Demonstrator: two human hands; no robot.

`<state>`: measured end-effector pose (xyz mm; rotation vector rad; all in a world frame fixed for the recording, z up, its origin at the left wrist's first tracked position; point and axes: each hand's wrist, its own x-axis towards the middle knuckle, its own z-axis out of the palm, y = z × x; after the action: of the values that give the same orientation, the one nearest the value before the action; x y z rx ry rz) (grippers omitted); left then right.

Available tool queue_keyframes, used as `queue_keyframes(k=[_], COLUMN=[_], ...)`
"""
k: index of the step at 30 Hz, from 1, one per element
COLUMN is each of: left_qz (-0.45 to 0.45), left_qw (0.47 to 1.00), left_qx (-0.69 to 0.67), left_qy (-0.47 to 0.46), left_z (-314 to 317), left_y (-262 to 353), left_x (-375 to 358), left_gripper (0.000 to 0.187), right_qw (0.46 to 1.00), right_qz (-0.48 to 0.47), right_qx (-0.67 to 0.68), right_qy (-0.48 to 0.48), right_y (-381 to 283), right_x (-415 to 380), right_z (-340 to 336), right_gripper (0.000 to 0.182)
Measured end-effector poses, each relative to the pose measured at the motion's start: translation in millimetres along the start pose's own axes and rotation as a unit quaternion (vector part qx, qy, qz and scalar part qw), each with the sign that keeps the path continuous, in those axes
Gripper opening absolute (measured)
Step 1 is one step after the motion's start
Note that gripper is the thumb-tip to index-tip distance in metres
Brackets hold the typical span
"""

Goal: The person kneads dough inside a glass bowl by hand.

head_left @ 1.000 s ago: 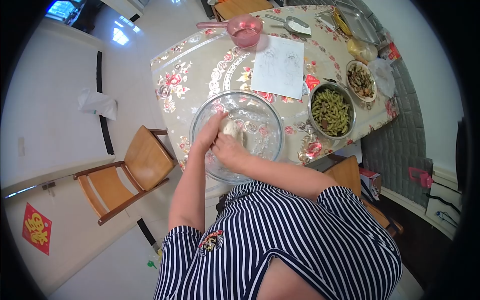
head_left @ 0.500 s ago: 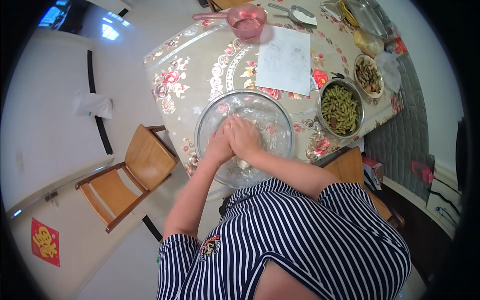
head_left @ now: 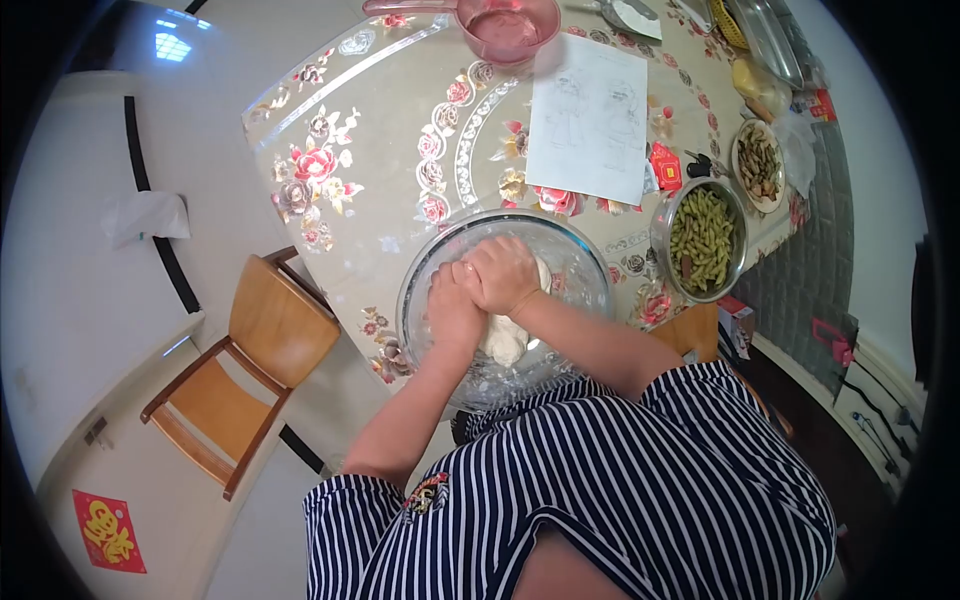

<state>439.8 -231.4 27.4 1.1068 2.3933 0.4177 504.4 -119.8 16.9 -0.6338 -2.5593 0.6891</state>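
A clear glass bowl [head_left: 606, 300] stands at the table's near edge, close to the striped shirt. Inside it lies a lump of pale dough [head_left: 504, 342], partly covered by my hands. My left hand [head_left: 456, 308] presses on the dough's left side with its fingers curled. Against it, slightly overlapping, my right hand [head_left: 503, 274] bears down on the upper part of the dough, fingers bent and closed. Dough shows below the hands and to the right of the right hand. Bits of dough or flour cling to the bowl's wall.
Beyond the bowl lie a sheet of paper [head_left: 587, 120] and a pink ladle-like pot [head_left: 508, 30]. A scoop of white powder [head_left: 632, 18] is at the back. To the right stand a metal bowl of green pods [head_left: 702, 240] and a plate of food [head_left: 758, 165]. A wooden chair [head_left: 285, 320] is left.
The view has tilted and shifted, so the table things sit elsewhere in it. My hands have curled in more over the dough, and more of the dough shows below them.
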Motion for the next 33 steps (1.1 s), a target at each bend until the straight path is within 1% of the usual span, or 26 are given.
queue_keyframes(k=[2, 4, 6, 9, 10, 11, 12, 13, 15, 16, 17, 18, 19, 20, 21, 22, 23, 24, 25, 26, 27, 28, 29, 30, 32, 33], left_qz=[-0.006, 0.024, 0.029, 0.034, 0.038, 0.043, 0.019, -0.006, -0.002, -0.004, -0.002, 0.043, 0.086, 0.087, 0.114, 0.142, 0.146, 0.131, 0.116, 0.119, 0.068, 0.017, 0.029, 0.030, 0.058, 0.057], left_qw=[1.000, 0.999, 0.998, 0.997, 0.996, 0.995, 0.997, 0.998, 0.996, 0.993, 0.993, 0.991, 0.988, 0.987, 0.982, 0.975, 0.974, 0.978, 0.980, 0.979, 0.986, 0.990, 0.992, 0.991, 0.996, 0.996], left_qx=[0.000, -0.001, 0.007, 0.000, -0.015, -0.009, -0.009, -0.010, -0.040, -0.071, -0.068, -0.070, -0.071, -0.067, -0.050, -0.034, -0.030, -0.063, -0.096, -0.093, -0.108, -0.124, -0.091, -0.090, -0.022, -0.022], left_qy=[0.017, 0.035, 0.052, 0.073, 0.081, 0.094, 0.076, 0.056, 0.077, 0.089, 0.099, 0.103, 0.107, 0.115, 0.141, 0.166, 0.169, 0.151, 0.134, 0.140, 0.102, 0.064, 0.087, 0.090, 0.060, 0.058], left_z=[4.1, -0.6, 2.8, 4.0, 2.5, 2.4, 6.3, 8.0, 11.4, 8.9, 6.8, 4.4, 2.2, 2.5, 4.4, 4.7, 1.9, -3.3, -9.2, -15.9, -22.2, -26.5, -20.6, -10.2, 8.8, 9.8], left_y=[0.3, 2.2, 0.4, 0.1, 1.7, 2.8, 1.3, 1.9, 3.5, 6.5, 8.2, 9.7, 11.0, 15.2, 22.6, 29.4, 35.3, 42.0, 45.3, 45.7, 45.0, 43.1, 36.1, 26.2, 9.7, 9.2], left_x=[-2.6, -2.4, -1.5, -5.1, -8.5, -10.9, -10.6, -11.9, -22.4, -29.8, -39.8, -54.1, -68.4, -82.6, -96.9, -109.0, -119.1, -125.9, -127.0, -124.6, -121.1, -118.5, -115.4, -109.8, -98.9, -96.3], left_gripper=[0.033, 0.036, 0.038, 0.041, 0.043, 0.043, 0.046, 0.048, 0.050, 0.052, 0.052, 0.056, 0.061, 0.061, 0.065, 0.068, 0.068, 0.072, 0.077, 0.077, 0.080, 0.083, 0.086, 0.086, 0.087, 0.087], right_qw=[1.000, 0.999, 0.998, 0.999, 0.999, 0.999, 0.998, 0.999, 0.985, 0.986, 0.961, 0.920, 0.922, 0.954, 0.976, 0.977, 0.973, 0.947, 0.950, 0.953, 0.955, 0.975, 0.990, 0.990, 1.000, 1.000], right_qz=[-0.026, -0.041, -0.055, -0.030, -0.036, -0.006, 0.025, 0.018, 0.063, 0.054, 0.130, 0.204, 0.196, 0.179, 0.162, 0.157, 0.140, 0.118, 0.115, 0.111, 0.109, 0.085, 0.061, 0.058, 0.027, 0.001], right_qx=[-0.009, 0.000, 0.006, -0.018, -0.015, -0.009, -0.002, -0.003, 0.112, 0.110, 0.200, 0.289, 0.291, 0.216, 0.139, 0.142, 0.068, -0.011, -0.006, -0.001, -0.001, -0.008, -0.014, -0.015, -0.004, -0.016], right_qy=[-0.009, 0.000, 0.017, -0.030, -0.021, -0.040, -0.058, -0.047, -0.119, -0.111, -0.139, -0.168, -0.165, -0.105, -0.043, -0.038, -0.172, -0.300, -0.290, -0.282, -0.278, -0.204, -0.130, -0.128, -0.016, 0.005], right_y=[5.9, 10.1, 11.3, 8.5, 4.8, 2.5, 1.6, 4.6, 14.6, 8.3, 0.5, -7.4, -5.4, -1.6, -2.3, -9.3, -17.7, -26.6, -37.8, -49.2, -54.8, -56.4, -55.7, -53.7, -47.4, -43.1], right_x=[0.8, 3.5, 6.4, 4.8, 1.6, 3.0, 5.1, 1.3, -3.7, 0.7, -0.2, -2.4, -6.0, -8.8, -10.8, -14.9, -23.5, -31.2, -39.0, -48.8, -59.7, -71.5, -77.8, -80.1, -80.0, -76.9], right_z=[1.9, 6.4, 7.5, 3.5, 2.0, 1.7, 1.6, 4.6, 3.5, -17.6, -39.1, -55.6, -57.5, -56.7, -56.5, -60.0, -64.9, -70.8, -76.4, -79.5, -76.3, -68.9, -61.6, -54.8, -42.7, -40.2], right_gripper=[0.018, 0.018, 0.020, 0.024, 0.024, 0.026, 0.027, 0.027, 0.034, 0.034, 0.037, 0.042, 0.042, 0.045, 0.047, 0.047, 0.046, 0.046, 0.042, 0.039, 0.039, 0.037, 0.034, 0.034, 0.031, 0.028])
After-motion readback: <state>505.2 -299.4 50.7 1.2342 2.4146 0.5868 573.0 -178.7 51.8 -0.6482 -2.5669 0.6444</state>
